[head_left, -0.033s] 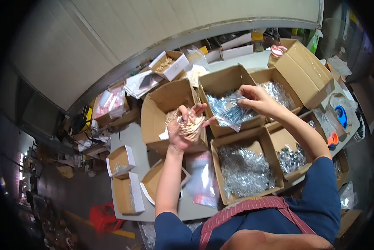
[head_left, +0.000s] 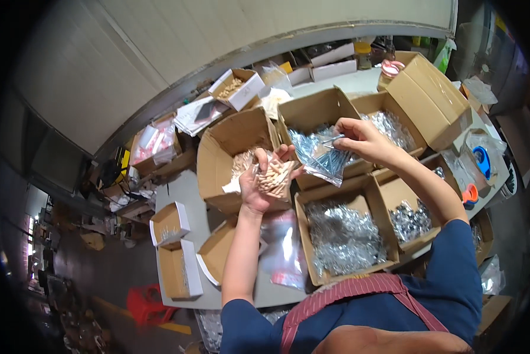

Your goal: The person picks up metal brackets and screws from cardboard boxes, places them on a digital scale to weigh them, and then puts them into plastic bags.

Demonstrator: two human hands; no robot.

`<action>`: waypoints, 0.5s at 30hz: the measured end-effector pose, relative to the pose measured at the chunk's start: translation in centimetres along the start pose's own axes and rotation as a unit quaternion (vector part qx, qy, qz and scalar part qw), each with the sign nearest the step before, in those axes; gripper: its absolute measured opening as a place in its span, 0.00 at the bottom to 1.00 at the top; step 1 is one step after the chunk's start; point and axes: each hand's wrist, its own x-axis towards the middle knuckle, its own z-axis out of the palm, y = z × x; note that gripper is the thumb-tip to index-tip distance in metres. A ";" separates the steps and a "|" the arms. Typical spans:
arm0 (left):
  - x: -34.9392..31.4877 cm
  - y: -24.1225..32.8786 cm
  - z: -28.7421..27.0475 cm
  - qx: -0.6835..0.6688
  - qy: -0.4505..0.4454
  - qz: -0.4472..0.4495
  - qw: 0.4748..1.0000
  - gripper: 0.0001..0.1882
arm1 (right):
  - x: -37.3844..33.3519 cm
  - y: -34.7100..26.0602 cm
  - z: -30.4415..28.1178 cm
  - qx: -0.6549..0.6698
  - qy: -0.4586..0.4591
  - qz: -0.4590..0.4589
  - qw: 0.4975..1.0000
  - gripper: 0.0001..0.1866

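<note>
A clear plastic bag of pale wooden dowels (head_left: 275, 178) rests in my left hand (head_left: 256, 186), whose fingers curl round it. My right hand (head_left: 362, 137) is closed, thumb and fingers pinched at the top of a clear bag of long bluish metal screws (head_left: 324, 159). A thin shiny piece shows at those fingertips; whether it is a screw or the bag's edge is unclear. The screw bag hangs over the front of a cardboard box (head_left: 318, 112) with more screws. Behind my left hand, a cardboard box (head_left: 218, 147) contains more pale dowels.
Nearer me stands a cardboard box of small clear bags (head_left: 347, 236), beside a box of small metal parts (head_left: 409, 221). Flat plastic bags (head_left: 285, 251) lie on the grey table (head_left: 188, 203). White-edged trays (head_left: 179, 268) stand left. An orange-handled tool (head_left: 470, 193) lies right.
The screw bag has dropped slightly and now hangs more upright beside the dowel bag. The dowels in my left hand show more plainly. The view has shifted slightly.
</note>
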 end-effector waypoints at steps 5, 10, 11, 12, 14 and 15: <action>-0.9 -6.2 3.4 -0.068 0.023 -0.007 0.997 0.11 | -4.4 -3.0 -0.8 -0.016 -0.005 -0.024 1.000 0.11; -0.7 -11.0 6.3 -0.115 0.055 -0.043 0.991 0.11 | -8.2 -2.7 -4.0 0.047 0.008 -0.010 0.999 0.11; -0.6 -12.0 6.5 -0.132 0.069 -0.057 0.987 0.12 | -8.8 -2.5 -4.7 0.045 0.011 -0.009 0.999 0.11; -0.6 -13.0 6.5 -0.156 0.098 -0.070 0.980 0.17 | -9.2 -2.2 -5.1 0.087 0.008 -0.007 0.996 0.11; -0.6 -15.6 6.6 -0.166 0.105 -0.076 0.978 0.20 | -9.6 -1.1 -5.8 0.139 0.012 -0.021 0.990 0.13; -0.6 -16.7 6.8 -0.146 0.127 -0.088 0.977 0.22 | -9.9 -0.7 -6.3 0.136 0.005 0.004 0.991 0.14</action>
